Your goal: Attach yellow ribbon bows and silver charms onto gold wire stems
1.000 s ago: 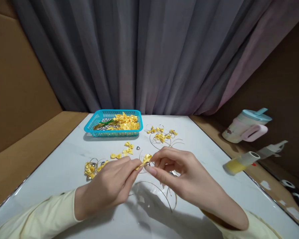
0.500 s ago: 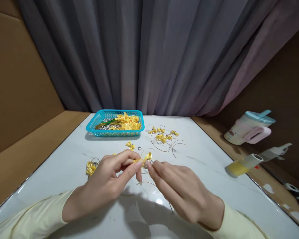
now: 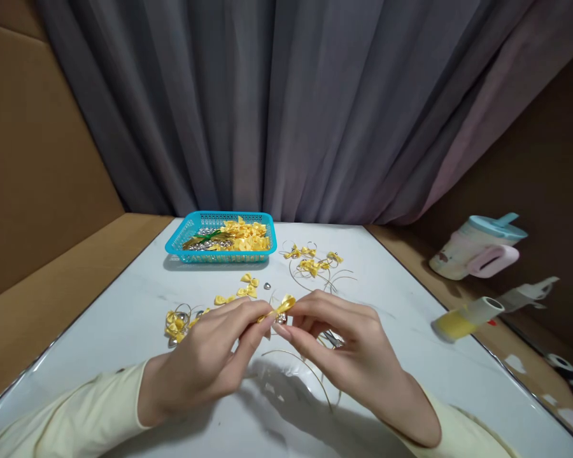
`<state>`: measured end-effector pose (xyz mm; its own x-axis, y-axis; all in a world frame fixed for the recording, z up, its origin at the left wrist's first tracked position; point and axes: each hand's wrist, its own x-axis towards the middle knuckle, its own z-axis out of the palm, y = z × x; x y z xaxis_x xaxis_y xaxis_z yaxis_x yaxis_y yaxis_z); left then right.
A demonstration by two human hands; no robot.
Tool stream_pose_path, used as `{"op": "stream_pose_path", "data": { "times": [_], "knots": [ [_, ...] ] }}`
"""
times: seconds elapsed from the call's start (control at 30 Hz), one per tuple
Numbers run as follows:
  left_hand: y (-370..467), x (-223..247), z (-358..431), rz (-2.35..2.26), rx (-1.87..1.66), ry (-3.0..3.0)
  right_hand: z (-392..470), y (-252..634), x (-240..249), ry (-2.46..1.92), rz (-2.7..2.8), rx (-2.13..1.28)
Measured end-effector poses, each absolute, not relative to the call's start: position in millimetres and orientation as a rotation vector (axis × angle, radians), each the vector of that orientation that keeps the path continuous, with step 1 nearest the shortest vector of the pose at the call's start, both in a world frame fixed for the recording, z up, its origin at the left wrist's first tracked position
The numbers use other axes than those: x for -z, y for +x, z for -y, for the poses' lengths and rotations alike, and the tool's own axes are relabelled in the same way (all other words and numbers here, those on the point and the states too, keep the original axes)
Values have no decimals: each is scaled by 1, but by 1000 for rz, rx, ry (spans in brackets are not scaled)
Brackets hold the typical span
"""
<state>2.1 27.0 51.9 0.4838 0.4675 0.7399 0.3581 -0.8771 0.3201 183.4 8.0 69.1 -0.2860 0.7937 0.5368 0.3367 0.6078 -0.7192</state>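
Note:
Above the middle of the table, my left hand [image 3: 212, 350] pinches one end of a yellow ribbon bow [image 3: 286, 305] between thumb and fingers. My right hand [image 3: 358, 337] grips the same bow from the other side, its thumb by a small shiny silver piece [image 3: 281, 319] against the bow. Something metallic [image 3: 333, 338] shows under the right palm; its kind is mostly hidden. On the table just beneath lies a thin curved gold wire [image 3: 310, 364]. Beyond my left fingers are loose yellow bows [image 3: 249, 279] and a silver heart [image 3: 267, 285].
A blue basket [image 3: 172, 245] of bows and silver pieces stands at the back. Bows on gold wires lie in a cluster [image 3: 310, 264] at right and a pile [image 3: 176, 324] at left. A lidded cup [image 3: 458, 248] and a bottle of yellow liquid [image 3: 458, 321] are far right.
My right hand has turned, its fingers lifting over the bow and its thumb now lower. The left hand has shifted slightly right, uncovering more loose bows and the left pile.

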Motion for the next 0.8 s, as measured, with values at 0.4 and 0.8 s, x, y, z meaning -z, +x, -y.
{"op": "stream_pose_path", "data": {
  "times": [0.4, 0.8],
  "knots": [
    [3, -51, -30, -642, -1379, 2681, -7, 184, -67, -923, 1856, -682],
    [0, -53, -28, -646, -1288, 2632, -11, 189, -84, -1033, 1846, -1054]
  ]
}}
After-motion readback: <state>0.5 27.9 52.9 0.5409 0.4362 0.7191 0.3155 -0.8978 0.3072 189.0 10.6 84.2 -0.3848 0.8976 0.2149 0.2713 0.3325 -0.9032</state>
